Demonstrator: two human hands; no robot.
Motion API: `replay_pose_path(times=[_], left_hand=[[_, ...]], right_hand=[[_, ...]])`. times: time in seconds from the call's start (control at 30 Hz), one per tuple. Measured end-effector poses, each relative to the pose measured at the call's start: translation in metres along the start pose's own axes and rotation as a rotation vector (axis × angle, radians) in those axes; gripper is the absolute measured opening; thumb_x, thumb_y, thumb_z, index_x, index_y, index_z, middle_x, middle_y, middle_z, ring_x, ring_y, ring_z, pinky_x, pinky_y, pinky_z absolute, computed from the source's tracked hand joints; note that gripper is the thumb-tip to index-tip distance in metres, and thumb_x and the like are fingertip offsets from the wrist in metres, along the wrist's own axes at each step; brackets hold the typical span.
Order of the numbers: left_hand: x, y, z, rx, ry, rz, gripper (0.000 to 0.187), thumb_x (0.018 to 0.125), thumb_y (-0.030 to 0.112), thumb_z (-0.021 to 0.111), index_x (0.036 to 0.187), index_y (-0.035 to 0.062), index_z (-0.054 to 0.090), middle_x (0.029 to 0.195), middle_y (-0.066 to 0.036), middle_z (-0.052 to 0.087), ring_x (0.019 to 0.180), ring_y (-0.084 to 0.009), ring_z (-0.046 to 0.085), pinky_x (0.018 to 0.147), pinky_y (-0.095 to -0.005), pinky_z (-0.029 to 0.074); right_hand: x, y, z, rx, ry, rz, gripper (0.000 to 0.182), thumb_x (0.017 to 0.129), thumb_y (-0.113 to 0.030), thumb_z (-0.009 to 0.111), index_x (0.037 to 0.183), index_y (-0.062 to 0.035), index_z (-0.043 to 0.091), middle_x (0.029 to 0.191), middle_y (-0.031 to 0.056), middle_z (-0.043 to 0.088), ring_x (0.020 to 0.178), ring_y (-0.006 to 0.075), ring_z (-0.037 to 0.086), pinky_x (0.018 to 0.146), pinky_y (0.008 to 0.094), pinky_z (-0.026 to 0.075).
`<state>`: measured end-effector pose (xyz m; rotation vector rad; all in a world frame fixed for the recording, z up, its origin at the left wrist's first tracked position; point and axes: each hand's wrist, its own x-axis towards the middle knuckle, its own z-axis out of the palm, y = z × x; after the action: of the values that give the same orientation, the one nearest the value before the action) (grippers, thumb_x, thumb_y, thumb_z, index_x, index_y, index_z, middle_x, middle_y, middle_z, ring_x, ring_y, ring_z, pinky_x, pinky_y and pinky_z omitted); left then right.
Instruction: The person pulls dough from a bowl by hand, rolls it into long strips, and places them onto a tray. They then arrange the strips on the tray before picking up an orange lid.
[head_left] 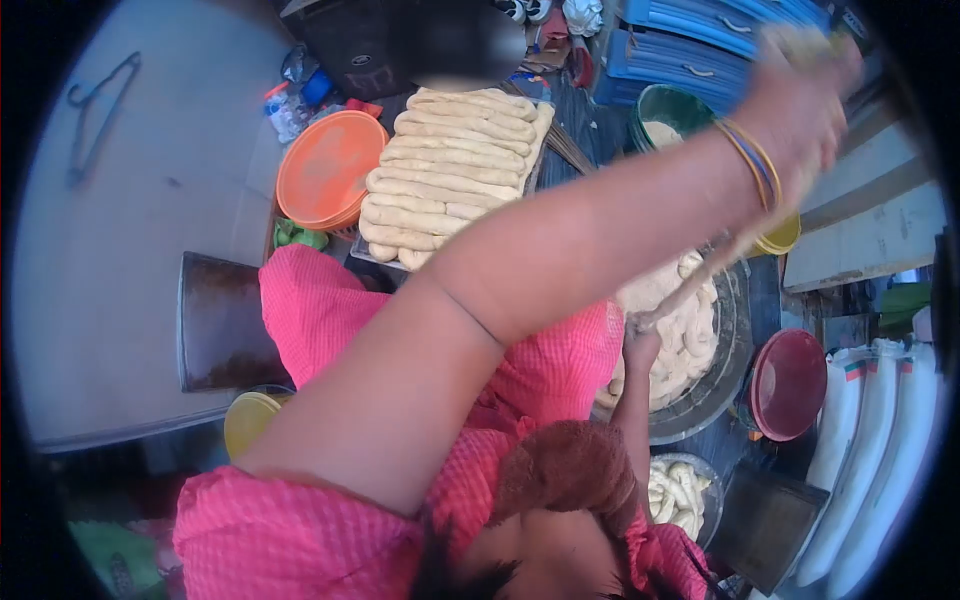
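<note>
My left hand [805, 115] is raised at the upper right, blurred by motion, with bands on its wrist. It grips one end of a long dough strand [715, 265], which slants down to my right hand [642, 345]. My right hand is closed around the strand's lower end, above a wide metal basin [735, 385]. Inside the basin lie floury dough [690, 330] and coiled dough pieces. My left forearm crosses the view and hides part of the basin. Thick dough ropes [455, 165] lie side by side on a tray, left of the basin.
An orange lidded bucket [330, 170] stands left of the tray. Right of the basin are a maroon tub [788, 385] and white sacks [880, 450]. A bowl of dough twists [680, 495] sits below, beside a dark pan [765, 530]. Blue drawers [670, 75] and a green bucket [675, 105] are behind.
</note>
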<state>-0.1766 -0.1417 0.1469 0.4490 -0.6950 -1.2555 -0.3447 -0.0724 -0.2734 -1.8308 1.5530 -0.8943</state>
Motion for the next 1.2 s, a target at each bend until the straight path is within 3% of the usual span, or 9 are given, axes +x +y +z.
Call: replay_pose_path(times=[0.1,0.33,0.7,0.73,0.77,0.87,0.93,0.97,1.2], left_hand=[[-0.006,0.037,-0.029,0.014,-0.058,0.233,0.033,0.080,0.035,0.060,0.095,0.0082,0.047,0.060,-0.003,0.045,0.044,-0.0139,0.045,0.037,-0.0250,0.036],[-0.051,-0.044,-0.106,0.874,-0.872,-0.991,0.046,0.069,0.022,0.064,0.108,-0.0002,0.054,0.085,-0.003,0.059,0.066,-0.0146,0.054,0.048,-0.0291,0.044],[-0.028,0.099,-0.042,0.232,-0.266,-0.086,0.021,0.064,0.014,0.068,0.071,-0.0007,0.055,0.065,-0.012,0.055,0.054,-0.0192,0.053,0.043,-0.0288,0.041],[-0.029,0.118,-0.059,0.342,-0.244,-0.166,0.022,0.068,0.018,0.067,0.071,-0.0002,0.055,0.064,-0.011,0.054,0.052,-0.0161,0.051,0.043,-0.0278,0.039],[-0.049,0.141,-0.064,0.372,-0.331,-0.199,0.019,0.080,0.013,0.051,0.092,-0.0015,0.054,0.079,-0.016,0.058,0.075,-0.0308,0.059,0.063,-0.0410,0.049],[-0.097,0.159,-0.116,0.882,-0.207,0.025,0.043,0.072,0.015,0.064,0.107,-0.0062,0.053,0.083,-0.008,0.060,0.064,-0.0106,0.055,0.049,-0.0209,0.045],[-0.127,0.155,-0.162,0.925,-0.164,0.086,0.088,0.074,0.010,0.061,0.139,0.0020,0.003,0.116,-0.011,0.053,0.075,-0.0089,0.054,0.054,-0.0210,0.047],[-0.147,0.156,-0.177,1.011,-0.121,0.060,0.084,0.073,0.009,0.061,0.140,0.0041,0.010,0.118,-0.009,0.052,0.084,-0.0108,0.056,0.057,-0.0207,0.047],[-0.215,0.104,-0.269,0.842,0.003,-0.201,0.069,0.077,0.010,0.062,0.136,0.0031,0.027,0.136,-0.008,0.035,0.125,-0.0187,0.031,0.100,-0.0296,0.028]], right_hand=[[0.012,0.008,-0.030,0.398,-0.199,0.270,0.023,0.078,-0.024,0.061,0.081,-0.0019,0.055,0.065,0.0080,0.055,0.060,0.0209,0.055,0.056,0.0322,0.044],[0.055,-0.207,-0.169,0.907,-0.360,0.005,0.031,0.075,-0.009,0.058,0.104,-0.0057,0.044,0.069,0.0019,0.050,0.047,0.0090,0.042,0.042,0.0211,0.034],[0.110,-0.181,-0.083,-0.113,0.099,-0.276,0.031,0.080,-0.030,0.063,0.097,-0.0050,0.058,0.081,0.0207,0.060,0.077,0.0327,0.060,0.070,0.0368,0.046],[0.115,-0.167,-0.063,-0.091,0.057,-0.288,0.022,0.081,-0.021,0.064,0.089,-0.0017,0.058,0.070,0.0078,0.058,0.066,0.0111,0.052,0.064,0.0274,0.044],[0.120,-0.166,-0.054,-0.083,-0.137,-0.228,0.032,0.080,-0.030,0.063,0.099,-0.0055,0.058,0.078,0.0175,0.061,0.073,0.0341,0.060,0.066,0.0366,0.046],[0.136,-0.175,-0.019,-0.662,0.030,-0.723,0.036,0.084,-0.037,0.054,0.100,-0.0051,0.058,0.081,0.0140,0.061,0.064,0.0267,0.058,0.063,0.0349,0.047],[0.173,-0.165,0.021,-0.306,-0.338,-0.651,0.036,0.084,-0.035,0.048,0.100,-0.0047,0.058,0.080,0.0109,0.060,0.060,0.0192,0.057,0.059,0.0318,0.047],[0.149,-0.239,0.003,-0.029,-0.646,-0.015,0.028,0.080,-0.023,0.049,0.098,-0.0045,0.059,0.078,0.0081,0.060,0.059,0.0173,0.057,0.057,0.0292,0.047],[0.185,-0.297,0.120,0.190,-0.089,-0.504,0.027,0.065,0.001,0.057,0.091,-0.0034,0.062,0.099,0.0162,0.058,0.096,0.0301,0.054,0.081,0.0344,0.043]])
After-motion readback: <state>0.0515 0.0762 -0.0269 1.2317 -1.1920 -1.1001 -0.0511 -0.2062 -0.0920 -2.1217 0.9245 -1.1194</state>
